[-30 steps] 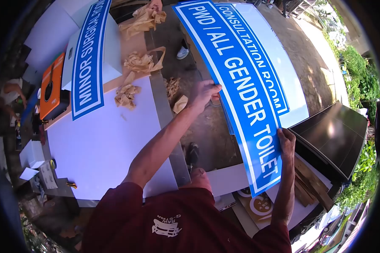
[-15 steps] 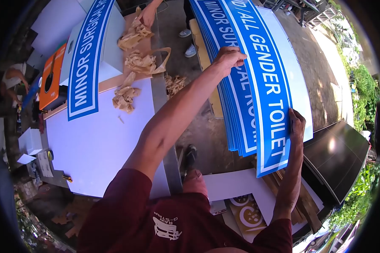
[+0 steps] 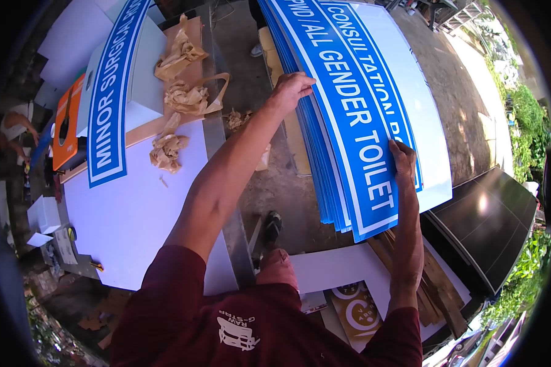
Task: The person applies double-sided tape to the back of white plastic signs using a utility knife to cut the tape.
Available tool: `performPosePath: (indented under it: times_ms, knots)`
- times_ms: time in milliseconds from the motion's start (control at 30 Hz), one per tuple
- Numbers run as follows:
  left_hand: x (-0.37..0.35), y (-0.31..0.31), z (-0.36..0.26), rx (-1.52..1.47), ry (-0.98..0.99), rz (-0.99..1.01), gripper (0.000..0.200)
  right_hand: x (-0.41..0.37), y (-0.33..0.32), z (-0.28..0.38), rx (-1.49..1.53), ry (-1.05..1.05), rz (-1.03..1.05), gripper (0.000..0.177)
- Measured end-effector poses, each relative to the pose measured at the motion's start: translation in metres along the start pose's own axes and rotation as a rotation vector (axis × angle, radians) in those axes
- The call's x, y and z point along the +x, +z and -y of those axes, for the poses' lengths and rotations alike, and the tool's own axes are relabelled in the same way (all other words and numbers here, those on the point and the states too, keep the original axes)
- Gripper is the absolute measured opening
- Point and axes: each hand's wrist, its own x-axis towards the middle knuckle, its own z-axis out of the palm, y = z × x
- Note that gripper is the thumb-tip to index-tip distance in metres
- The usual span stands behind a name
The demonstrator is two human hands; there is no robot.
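A long blue sign (image 3: 348,131) lettered "PWD / ALL GENDER TOILET" in white lies over a stack of blue signs (image 3: 317,162). My left hand (image 3: 294,90) is closed on its left edge, fingers pinched near the upper middle. On the opposite edge, lower down, my right hand (image 3: 403,160) grips the same sign, its thumb side partly hidden. Beneath and to the right shows another blue sign (image 3: 366,58) with "CONSULTATION" on it, partly covered by the held sign. It rests on a large white sheet (image 3: 431,140).
Left, a "MINOR SURGICAL ROOM" sign (image 3: 113,104) extends over a white-topped table (image 3: 147,226). Crumpled brown paper (image 3: 187,98) lies along that table's edge. A dark glossy panel (image 3: 480,214) and wooden planks (image 3: 431,287) sit at lower right. Another person (image 3: 18,125) is at far left.
Both hands have shifted the toilet sign leftward over the stack, covering the sign beneath. The "CONSULTATION" sign now shows at its right. Another person's hand by the brown paper has left view.
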Motion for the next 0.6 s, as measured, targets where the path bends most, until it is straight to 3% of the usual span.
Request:
performPosePath:
  times_ms: [267, 367, 467, 533, 567, 600]
  knots:
    - [0.008, -0.01, 0.015, 0.033, -0.019, -0.142, 0.033, 0.022, 0.015, -0.04, -0.258, -0.023, -0.098, 0.056]
    - [0.006, -0.01, 0.01, 0.099, 0.009, -0.16, 0.033, 0.013, 0.02, -0.031, -0.258, -0.067, -0.158, 0.058]
    - [0.007, -0.004, 0.012, 0.154, 0.104, -0.242, 0.025, 0.009, 0.019, -0.012, -0.456, -0.075, -0.175, 0.057]
    - [-0.013, 0.016, 0.0, 0.325, 0.144, -0.391, 0.02, 0.017, 0.026, -0.025, -0.524, -0.165, -0.23, 0.054]
    - [-0.019, 0.011, -0.007, 0.501, 0.141, -0.277, 0.032, 0.016, 0.027, -0.02, -0.539, -0.182, -0.211, 0.051]
    - [-0.014, 0.007, 0.006, 0.551, 0.284, -0.361, 0.034, 0.028, 0.024, -0.041, -0.649, -0.294, -0.241, 0.045]
